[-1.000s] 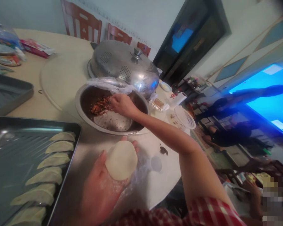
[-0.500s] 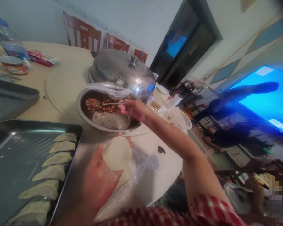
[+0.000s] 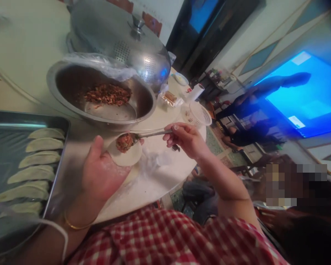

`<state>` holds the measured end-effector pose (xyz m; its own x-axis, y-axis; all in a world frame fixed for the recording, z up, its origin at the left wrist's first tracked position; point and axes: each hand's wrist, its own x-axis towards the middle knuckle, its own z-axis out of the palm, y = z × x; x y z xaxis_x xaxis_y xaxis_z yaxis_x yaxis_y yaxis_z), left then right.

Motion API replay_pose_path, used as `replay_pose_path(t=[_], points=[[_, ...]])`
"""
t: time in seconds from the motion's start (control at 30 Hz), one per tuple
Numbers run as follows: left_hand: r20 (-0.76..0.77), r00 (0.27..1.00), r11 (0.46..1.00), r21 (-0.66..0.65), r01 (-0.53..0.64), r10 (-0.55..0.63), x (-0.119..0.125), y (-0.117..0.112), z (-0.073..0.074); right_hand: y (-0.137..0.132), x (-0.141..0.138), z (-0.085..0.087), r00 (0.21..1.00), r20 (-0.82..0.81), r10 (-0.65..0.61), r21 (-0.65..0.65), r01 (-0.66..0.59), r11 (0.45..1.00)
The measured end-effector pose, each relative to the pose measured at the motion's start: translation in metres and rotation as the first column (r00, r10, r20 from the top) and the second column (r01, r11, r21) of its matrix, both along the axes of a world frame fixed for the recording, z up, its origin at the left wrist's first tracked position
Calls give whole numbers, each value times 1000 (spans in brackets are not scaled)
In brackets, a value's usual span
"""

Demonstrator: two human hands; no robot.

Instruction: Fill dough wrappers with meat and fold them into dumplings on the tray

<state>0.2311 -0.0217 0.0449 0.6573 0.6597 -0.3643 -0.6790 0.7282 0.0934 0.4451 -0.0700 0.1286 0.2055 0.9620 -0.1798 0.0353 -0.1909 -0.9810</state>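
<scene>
On the palm of my left hand [image 3: 102,173] lies a round dumpling wrapper [image 3: 132,156], with the fingers supporting it from below and the thumb raised to the side. My right hand [image 3: 186,140] grips the handle of a metal spoon [image 3: 154,133]. A lump of reddish minced filling [image 3: 124,142] sits at the spoon's tip, over the wrapper; the spoon's bowl is mostly hidden by it. Just beyond the hands stands a wide steel bowl [image 3: 145,112] with more filling [image 3: 107,95] inside and a plastic bag on its far rim.
To the left, a dark metal tray [image 3: 5,140] carries several folded dumplings [image 3: 40,158] in a row. A large perforated steel lid [image 3: 99,29] rises behind the bowl. A white basket [image 3: 201,114] and a wrapped packet [image 3: 169,97] stand at the right table edge. People sit further right.
My right hand has drawn the spoon out of the bowl and brought filling over the wrapper. The left hand still supports the wrapper, and the camera view has shifted.
</scene>
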Motion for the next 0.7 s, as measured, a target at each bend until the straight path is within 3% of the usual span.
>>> replay_pose_path(t=[0.2, 0.43, 0.57, 0.7], points=[[-56, 998, 999, 33, 1, 1, 7, -2, 1, -24, -3, -9, 971, 235, 50, 223, -104, 969], [-120, 993, 1000, 26, 12, -9, 13, -6, 9, -33, -10, -10, 910, 415, 23, 263, -144, 954], [-91, 996, 999, 33, 14, -11, 12, -4, 4, -35, -8, -13, 870, 491, 37, 280, -198, 939], [-55, 998, 999, 49, 9, -6, 11, -1, -4, -39, -6, -12, 762, 647, 23, 339, -314, 887]])
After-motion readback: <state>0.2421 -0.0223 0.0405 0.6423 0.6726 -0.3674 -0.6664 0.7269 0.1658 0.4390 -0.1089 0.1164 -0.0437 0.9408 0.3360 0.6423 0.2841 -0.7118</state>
